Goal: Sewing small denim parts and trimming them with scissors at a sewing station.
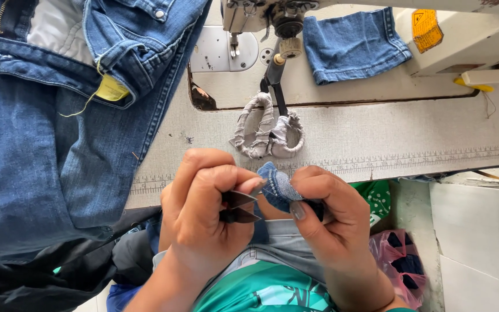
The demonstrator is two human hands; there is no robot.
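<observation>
My left hand (203, 208) is closed around small dark thread snips (239, 207), their blades pointing right toward a small folded piece of blue denim (277, 188). My right hand (324, 211) pinches that denim piece between thumb and fingers. Both hands are held close together just in front of the table's near edge, above my lap.
A pair of blue jeans (47, 115) covers the left of the sewing table (411, 138). Large scissors with cloth-wrapped handles (268, 128) lie just beyond my hands. The sewing machine (330, 17) stands at the back with a denim scrap (353, 43) on it. A pink bag (402, 266) sits lower right.
</observation>
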